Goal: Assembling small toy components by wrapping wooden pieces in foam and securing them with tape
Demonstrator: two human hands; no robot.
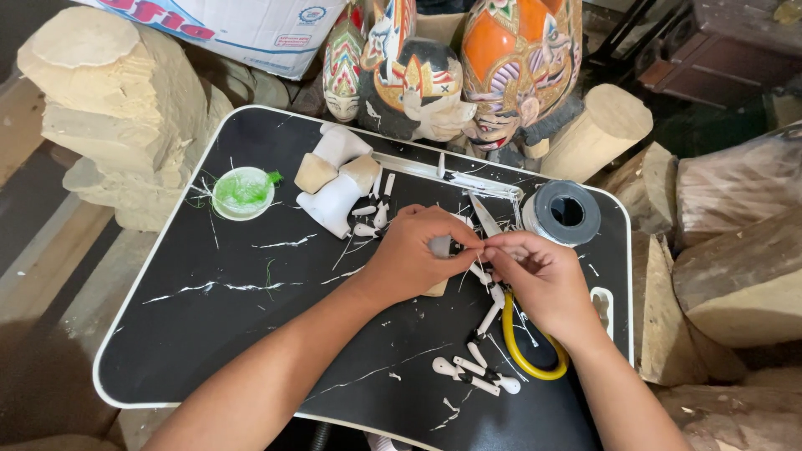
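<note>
My left hand [413, 255] and my right hand [539, 280] meet over the middle of a black tray table [209, 334]. Both pinch a small white wooden piece [440, 245] and a thin white strand between the fingertips. A knife blade [484, 217] pokes up just behind my fingers. Several small white carved limb pieces [472, 367] lie on the table below my right hand. A yellow ring [522, 351] lies under my right wrist.
White wooden puppet body parts [338, 179] and a lid with green paint [243, 192] sit at the table's back left. A grey tape roll [564, 211] stands at the back right. Painted wooden puppet heads [510, 67] and raw wood blocks [117, 108] surround the table.
</note>
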